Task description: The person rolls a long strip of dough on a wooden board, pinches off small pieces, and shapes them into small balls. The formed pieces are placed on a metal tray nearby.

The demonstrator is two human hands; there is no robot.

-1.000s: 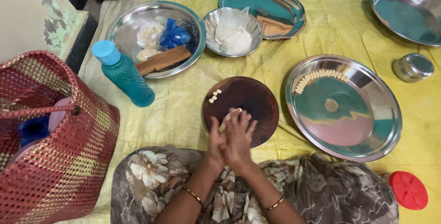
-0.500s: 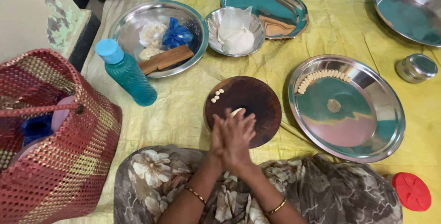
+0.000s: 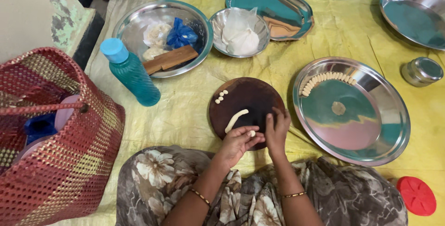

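A round dark wooden board (image 3: pixel 250 98) lies on the yellow sheet in front of me. On it rests a thin rolled rope of pale dough (image 3: pixel 236 120) and several tiny dough pieces (image 3: pixel 220 97) at its upper left. My left hand (image 3: pixel 238 141) sits at the board's near edge, fingertips pinched on a small bit of dough (image 3: pixel 252 133). My right hand (image 3: pixel 277 131) is beside it, fingers curled against the board's rim, holding nothing I can see. The steel plate (image 3: pixel 371 138) to the right holds a curved row of small dough pieces (image 3: pixel 324 79).
A teal plastic bottle (image 3: pixel 130 72) stands left of the board. Behind are a steel bowl with bags and a wooden stick (image 3: pixel 162 36), a bowl with white dough (image 3: pixel 239 32), a tray (image 3: pixel 269 6) and another plate (image 3: pixel 415 13). A woven basket (image 3: pixel 51 138), steel container (image 3: pixel 422 71) and red lid (image 3: pixel 416 195).
My palms were pressed together, rolling dough above the board. Now they have parted, a dough rope lies on the board, and my left fingers pinch a small piece.
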